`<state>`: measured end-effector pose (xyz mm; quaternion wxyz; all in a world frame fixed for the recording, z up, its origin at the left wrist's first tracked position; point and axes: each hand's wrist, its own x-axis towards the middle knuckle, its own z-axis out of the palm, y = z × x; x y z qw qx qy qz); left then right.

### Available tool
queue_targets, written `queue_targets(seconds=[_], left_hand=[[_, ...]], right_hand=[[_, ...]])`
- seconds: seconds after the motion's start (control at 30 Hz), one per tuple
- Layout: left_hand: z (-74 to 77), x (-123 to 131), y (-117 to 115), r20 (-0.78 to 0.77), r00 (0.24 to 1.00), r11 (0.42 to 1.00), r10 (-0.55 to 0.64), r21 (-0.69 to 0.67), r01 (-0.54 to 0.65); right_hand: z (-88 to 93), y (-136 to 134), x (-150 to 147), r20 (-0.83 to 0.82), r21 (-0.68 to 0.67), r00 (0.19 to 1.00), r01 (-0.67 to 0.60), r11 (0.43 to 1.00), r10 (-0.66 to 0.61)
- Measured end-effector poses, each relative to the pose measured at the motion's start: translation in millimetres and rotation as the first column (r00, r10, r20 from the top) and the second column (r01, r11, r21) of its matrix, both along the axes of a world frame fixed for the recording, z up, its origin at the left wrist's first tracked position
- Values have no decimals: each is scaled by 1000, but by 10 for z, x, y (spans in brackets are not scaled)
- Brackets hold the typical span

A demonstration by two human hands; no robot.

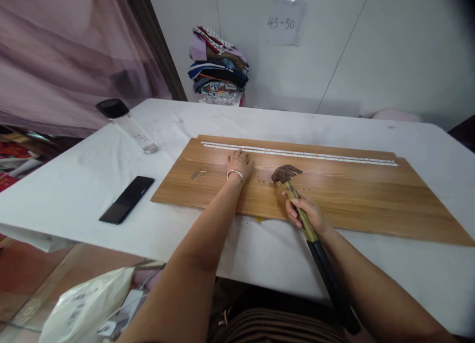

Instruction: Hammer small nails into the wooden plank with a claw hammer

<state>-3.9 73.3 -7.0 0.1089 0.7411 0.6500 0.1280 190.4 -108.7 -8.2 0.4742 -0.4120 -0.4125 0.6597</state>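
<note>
White wall note (pixel 285 22) reads "45-50"; right hand (pixel 306 214) grasps hammer (pixel 321 261); left hand (pixel 239 165) released, flat on board (pixel 371 199).

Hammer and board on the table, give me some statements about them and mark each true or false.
1. The right hand grips the hammer by its handle. True.
2. The left hand holds the phone. False: it lies flat on the wooden board; the phone lies apart on the table.
3. The bottle stands upright. False: it lies on its side.
4. Loose nails lie on the board, left of the left hand. True.
</note>
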Motion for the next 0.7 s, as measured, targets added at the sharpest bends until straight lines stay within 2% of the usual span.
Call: queue_targets(seconds=[0.7], left_hand=[[15, 5, -8, -17, 1000, 1000, 2, 9, -2]], right_hand=[[-24, -6, 12, -14, 23, 1000, -7, 1000, 7]])
